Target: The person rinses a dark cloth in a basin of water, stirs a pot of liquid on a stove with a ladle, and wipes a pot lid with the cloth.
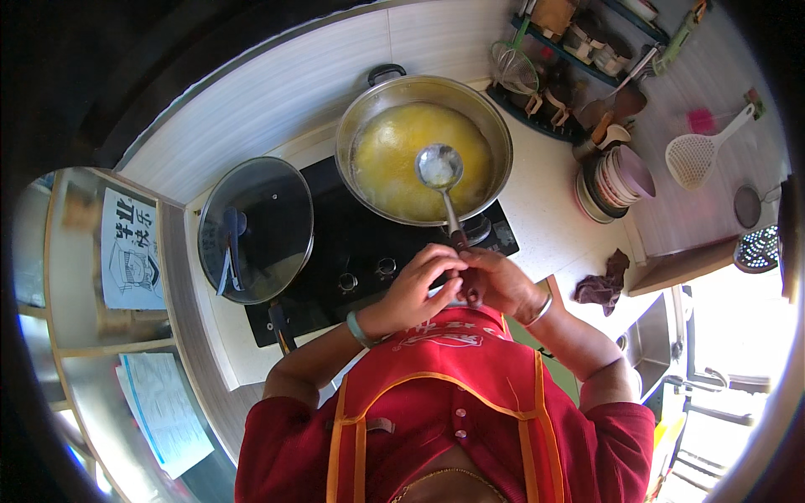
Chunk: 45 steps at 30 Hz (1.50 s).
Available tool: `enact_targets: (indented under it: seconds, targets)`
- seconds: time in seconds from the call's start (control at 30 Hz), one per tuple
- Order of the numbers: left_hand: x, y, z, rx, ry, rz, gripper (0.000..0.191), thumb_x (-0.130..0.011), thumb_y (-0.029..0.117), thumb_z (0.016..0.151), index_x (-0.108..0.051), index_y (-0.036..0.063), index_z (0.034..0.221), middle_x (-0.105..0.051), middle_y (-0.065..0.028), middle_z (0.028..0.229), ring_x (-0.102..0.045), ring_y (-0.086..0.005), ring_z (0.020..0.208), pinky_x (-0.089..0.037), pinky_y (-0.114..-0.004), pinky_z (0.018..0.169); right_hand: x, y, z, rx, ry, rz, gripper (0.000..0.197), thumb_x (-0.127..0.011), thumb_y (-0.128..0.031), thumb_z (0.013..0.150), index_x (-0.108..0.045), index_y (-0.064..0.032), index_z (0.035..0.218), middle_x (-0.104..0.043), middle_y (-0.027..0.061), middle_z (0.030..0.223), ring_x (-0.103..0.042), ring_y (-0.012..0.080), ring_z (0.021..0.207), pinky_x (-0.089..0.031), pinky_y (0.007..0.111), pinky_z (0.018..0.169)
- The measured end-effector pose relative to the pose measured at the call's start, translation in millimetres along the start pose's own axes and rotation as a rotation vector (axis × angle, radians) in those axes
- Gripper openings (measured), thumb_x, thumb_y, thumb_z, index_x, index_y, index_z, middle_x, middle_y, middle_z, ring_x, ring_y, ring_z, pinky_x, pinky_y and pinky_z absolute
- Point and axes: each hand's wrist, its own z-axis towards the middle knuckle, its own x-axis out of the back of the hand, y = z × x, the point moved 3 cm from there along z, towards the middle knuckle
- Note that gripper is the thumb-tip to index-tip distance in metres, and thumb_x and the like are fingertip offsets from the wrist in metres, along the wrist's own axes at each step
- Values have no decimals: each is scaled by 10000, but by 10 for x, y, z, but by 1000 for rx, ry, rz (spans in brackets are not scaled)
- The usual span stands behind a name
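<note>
My right hand (506, 283) grips the brown handle of a metal ladle (439, 165). The ladle's bowl is over the yellowish, bubbly liquid of a large metal wok (424, 217) and holds something whitish and wet. My left hand (422, 286) is at the same handle, its fingertips touching or nearly touching it and the right hand's fingers; whether it grips the handle cannot be told. The wok stands on the rear right of a black glass cooktop (333, 251). To its left sits a long-handled pan with a glass lid (256, 229).
Stacked bowls (619, 182) stand on the counter right of the wok, below a rack (560, 50) with utensils and jars. A dark crumpled cloth (602, 281) lies near the metal sink (651, 333). A white slotted scoop (695, 154) hangs on the wall.
</note>
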Motion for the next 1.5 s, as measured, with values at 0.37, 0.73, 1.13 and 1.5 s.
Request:
enact_targets:
  seconds: [0.37,0.73,1.13,1.5]
  targets:
    - [-847,-77,933,-162,53,-86,487,-583,93,788,-387,-45,1211,-380,-183,1166,-422,-306,1084,-354,-348,942,779,-1271,-425,-235,284,-294,238,-433,-245,877,-479,-61,732,-429,9,560,-362,79,419,-273,188,311]
    - [-1514,-302,2144,-28,192,-169,684,-586,115,795,-173,-61,1310,-199,-216,1254,-290,-341,1200,-300,-344,1000,1134,-2791,-115,-544,133,-1178,298,-438,-329,909,-472,-93,730,-374,-31,490,-306,43,369,-213,199,303]
    - [-1616,-505,2598,127,316,-264,813,-553,90,783,10,-52,1352,-109,-230,1284,-199,-374,1246,-199,-355,1054,1027,-3283,380,-771,58,-1718,234,-489,-268,884,-511,-45,817,-421,-11,504,-352,57,359,-258,209,313]
    - [-1504,-495,2531,170,359,-345,792,-529,79,801,25,-61,1349,-108,-236,1292,-171,-376,1250,-193,-368,1056,777,-3186,625,-858,-150,-1970,259,-487,-265,865,-528,-35,753,-458,-4,496,-412,75,363,-316,232,320]
